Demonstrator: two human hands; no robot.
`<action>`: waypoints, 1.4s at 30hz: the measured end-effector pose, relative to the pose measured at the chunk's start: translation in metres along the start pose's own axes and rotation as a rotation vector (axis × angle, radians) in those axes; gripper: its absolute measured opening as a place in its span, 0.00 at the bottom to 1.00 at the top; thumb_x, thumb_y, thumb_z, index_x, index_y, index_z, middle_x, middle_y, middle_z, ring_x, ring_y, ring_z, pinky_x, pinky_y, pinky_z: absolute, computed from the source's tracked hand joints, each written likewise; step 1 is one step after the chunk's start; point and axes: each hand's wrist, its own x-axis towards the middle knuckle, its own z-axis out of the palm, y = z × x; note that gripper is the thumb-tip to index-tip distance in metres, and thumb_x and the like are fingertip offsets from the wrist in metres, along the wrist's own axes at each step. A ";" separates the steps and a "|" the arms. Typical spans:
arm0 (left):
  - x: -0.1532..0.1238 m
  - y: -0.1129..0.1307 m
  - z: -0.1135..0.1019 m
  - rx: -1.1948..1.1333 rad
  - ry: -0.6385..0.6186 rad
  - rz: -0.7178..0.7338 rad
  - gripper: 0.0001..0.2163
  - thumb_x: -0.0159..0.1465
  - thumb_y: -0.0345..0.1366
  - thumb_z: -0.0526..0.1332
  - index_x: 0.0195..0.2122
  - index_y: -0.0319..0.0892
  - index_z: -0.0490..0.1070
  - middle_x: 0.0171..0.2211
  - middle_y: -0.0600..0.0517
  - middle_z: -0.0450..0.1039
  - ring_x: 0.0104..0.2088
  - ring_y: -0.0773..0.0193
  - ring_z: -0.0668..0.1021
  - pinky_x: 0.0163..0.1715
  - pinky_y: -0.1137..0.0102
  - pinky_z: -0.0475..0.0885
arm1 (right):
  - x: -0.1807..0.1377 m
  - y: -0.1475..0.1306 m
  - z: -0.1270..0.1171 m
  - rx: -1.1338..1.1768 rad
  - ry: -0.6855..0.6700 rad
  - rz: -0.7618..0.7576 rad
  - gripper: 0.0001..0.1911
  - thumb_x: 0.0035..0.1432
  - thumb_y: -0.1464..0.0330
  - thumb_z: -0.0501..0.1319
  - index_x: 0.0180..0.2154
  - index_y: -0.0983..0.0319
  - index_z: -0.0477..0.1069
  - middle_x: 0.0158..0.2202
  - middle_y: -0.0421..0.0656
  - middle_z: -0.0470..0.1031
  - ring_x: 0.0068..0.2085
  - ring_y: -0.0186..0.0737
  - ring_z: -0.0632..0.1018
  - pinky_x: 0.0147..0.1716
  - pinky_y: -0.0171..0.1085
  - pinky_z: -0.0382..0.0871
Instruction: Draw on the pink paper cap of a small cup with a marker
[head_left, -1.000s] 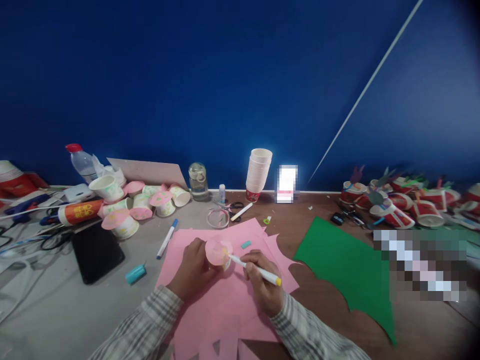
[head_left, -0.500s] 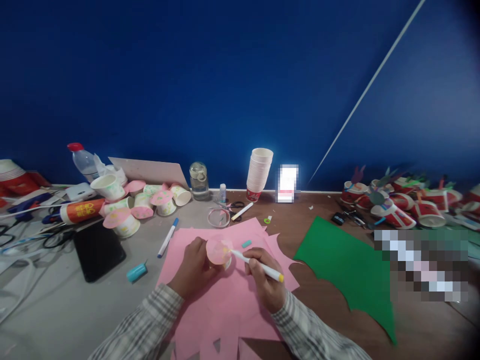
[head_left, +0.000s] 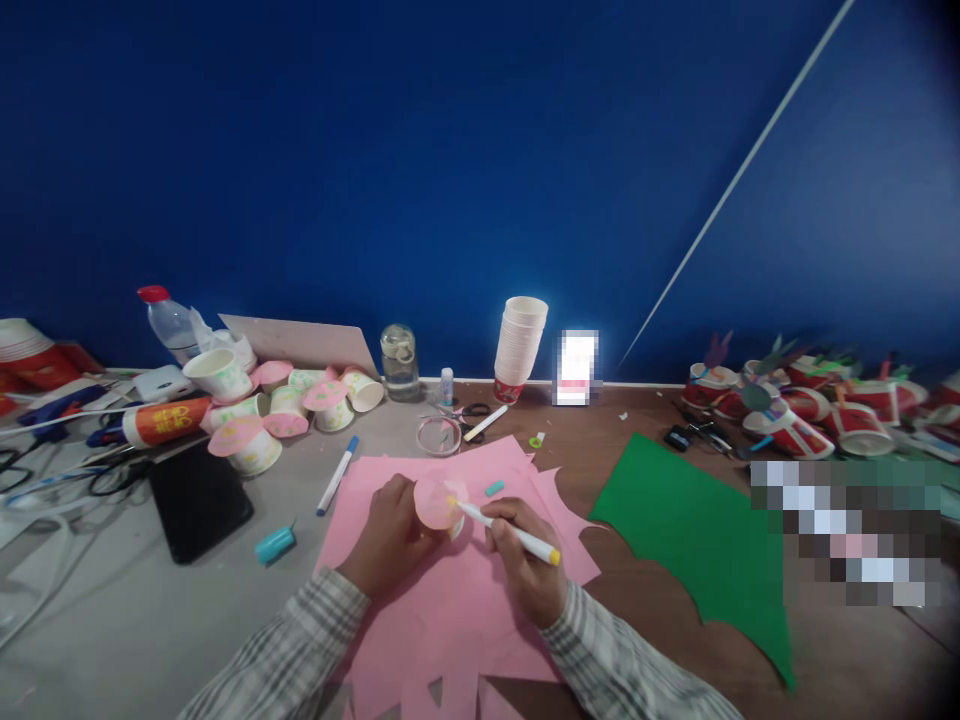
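Observation:
My left hand (head_left: 390, 535) is wrapped round a small paper cup with a pink paper disc (head_left: 437, 503) on its top, held over the pink paper sheets (head_left: 457, 600). A white marker with a yellow end (head_left: 510, 530) is pinched in my right hand (head_left: 525, 570), and its tip touches the pink disc. Both sleeves are plaid.
A green sheet (head_left: 697, 540) lies to the right. Left of the pink sheets lie a blue pen (head_left: 335, 476), a teal cap (head_left: 271, 545), a black tablet (head_left: 199, 500) and several decorated cups (head_left: 262, 410). A cup stack (head_left: 519, 345), jar (head_left: 397, 360) and scissors (head_left: 461, 412) stand behind; red cups (head_left: 810, 410) crowd the far right.
The marker tip has shifted slightly across the pink disc; my hands stay in nearly the same place.

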 end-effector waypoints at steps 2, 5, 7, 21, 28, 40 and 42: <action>0.000 -0.001 0.000 -0.002 -0.004 -0.009 0.11 0.48 0.45 0.64 0.27 0.47 0.67 0.27 0.54 0.68 0.29 0.58 0.71 0.28 0.65 0.64 | 0.000 0.001 0.000 -0.017 0.020 0.003 0.09 0.53 0.67 0.55 0.30 0.61 0.73 0.18 0.36 0.71 0.17 0.34 0.71 0.17 0.31 0.66; 0.000 -0.001 0.000 -0.001 -0.015 -0.019 0.11 0.47 0.45 0.65 0.27 0.47 0.67 0.27 0.54 0.68 0.29 0.58 0.71 0.28 0.64 0.65 | 0.000 0.002 0.000 -0.024 0.007 0.008 0.09 0.53 0.67 0.55 0.31 0.61 0.73 0.18 0.36 0.71 0.17 0.34 0.71 0.17 0.31 0.67; 0.000 0.000 0.000 -0.002 -0.017 -0.013 0.11 0.47 0.44 0.65 0.27 0.47 0.67 0.27 0.54 0.68 0.29 0.58 0.71 0.28 0.65 0.64 | 0.000 0.002 0.000 -0.016 -0.012 0.003 0.09 0.54 0.67 0.55 0.31 0.61 0.73 0.18 0.36 0.70 0.17 0.34 0.71 0.17 0.31 0.67; 0.000 0.001 -0.001 -0.002 -0.018 -0.023 0.11 0.48 0.44 0.65 0.29 0.47 0.67 0.28 0.54 0.67 0.30 0.58 0.71 0.30 0.64 0.65 | 0.001 -0.001 0.000 0.000 0.002 -0.006 0.09 0.53 0.68 0.55 0.30 0.61 0.73 0.18 0.36 0.70 0.17 0.33 0.70 0.16 0.30 0.65; -0.001 -0.001 0.000 -0.002 -0.018 -0.019 0.10 0.47 0.43 0.65 0.27 0.47 0.67 0.27 0.54 0.67 0.29 0.58 0.71 0.29 0.64 0.66 | 0.000 -0.005 -0.001 -0.001 -0.046 -0.025 0.09 0.53 0.69 0.54 0.29 0.61 0.73 0.16 0.35 0.68 0.16 0.33 0.70 0.15 0.31 0.65; -0.001 -0.003 0.001 0.016 -0.005 0.009 0.09 0.46 0.41 0.65 0.26 0.47 0.67 0.27 0.54 0.67 0.29 0.59 0.71 0.28 0.65 0.65 | -0.001 -0.002 0.000 0.005 -0.074 -0.032 0.09 0.53 0.69 0.54 0.31 0.61 0.73 0.18 0.36 0.69 0.18 0.34 0.71 0.18 0.32 0.67; -0.001 -0.004 0.002 0.021 -0.005 0.017 0.10 0.45 0.41 0.65 0.26 0.46 0.67 0.27 0.54 0.67 0.29 0.59 0.71 0.28 0.65 0.65 | -0.001 -0.001 0.000 0.003 -0.079 -0.029 0.09 0.53 0.69 0.54 0.32 0.61 0.73 0.18 0.36 0.69 0.18 0.34 0.71 0.18 0.32 0.67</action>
